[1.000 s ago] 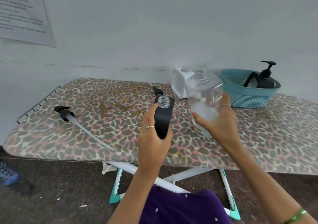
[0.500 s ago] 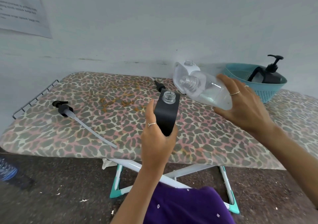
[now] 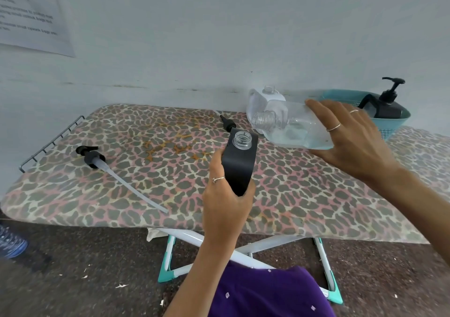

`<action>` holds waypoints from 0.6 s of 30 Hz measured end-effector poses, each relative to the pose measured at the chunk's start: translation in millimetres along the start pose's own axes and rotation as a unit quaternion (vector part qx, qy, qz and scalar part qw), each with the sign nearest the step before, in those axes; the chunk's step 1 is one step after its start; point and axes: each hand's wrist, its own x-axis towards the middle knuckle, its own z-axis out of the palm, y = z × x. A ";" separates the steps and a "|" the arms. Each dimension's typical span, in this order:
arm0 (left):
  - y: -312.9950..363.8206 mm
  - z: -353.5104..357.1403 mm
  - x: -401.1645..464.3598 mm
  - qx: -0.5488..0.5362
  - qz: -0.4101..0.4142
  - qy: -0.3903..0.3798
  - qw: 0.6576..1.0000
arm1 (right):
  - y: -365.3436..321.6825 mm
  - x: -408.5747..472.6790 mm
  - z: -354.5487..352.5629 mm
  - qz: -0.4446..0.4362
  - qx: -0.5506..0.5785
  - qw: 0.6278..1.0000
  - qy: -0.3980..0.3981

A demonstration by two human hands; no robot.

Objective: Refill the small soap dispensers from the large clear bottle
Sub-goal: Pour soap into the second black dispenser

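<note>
The clear bottle (image 3: 292, 129) is held tipped nearly on its side above the board (image 3: 121, 195), its open threaded neck pointing left and slightly down, close to but apart from the mouth of the black dispenser (image 3: 239, 163). A shallow pool of clear liquid lies along the bottle's lower side. It carries no label that can be seen. The right hand (image 3: 350, 141) grips the bottle's base end, fingers spread over its top and thumb beneath.

The black dispenser is flat-sided, matte, with a clear threaded neck, uncapped, tilted a little right. The left hand (image 3: 226, 202) clasps its lower half, holding it off the board.

Behind the bottle stands a white dispenser (image 3: 260, 102), also uncapped. A black pump (image 3: 91, 157) with a long tube lies on the board's left part; a second pump (image 3: 227, 123) lies just behind the black dispenser. At the right, a teal basket (image 3: 397, 126) holds another black dispenser with its pump on.

A paper sheet (image 3: 31, 12) hangs on the wall; its print is too blurred to read.
</note>
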 end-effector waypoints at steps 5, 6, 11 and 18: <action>0.4 0.1 -0.1 -0.008 -0.001 0.001 1.000 | 3.7 2.7 -0.7 -0.023 -0.023 0.999 0.008; 0.5 0.1 0.0 -0.008 -0.001 0.002 1.000 | 3.8 3.2 -1.1 -0.026 -0.025 0.999 0.011; -0.6 0.3 -0.2 -0.012 -0.001 0.000 1.000 | 3.4 4.9 -3.1 -0.042 -0.034 0.998 0.021; -2.0 0.7 -0.6 -0.012 0.013 0.000 1.000 | 2.2 9.2 -5.7 -0.053 -0.041 0.998 0.021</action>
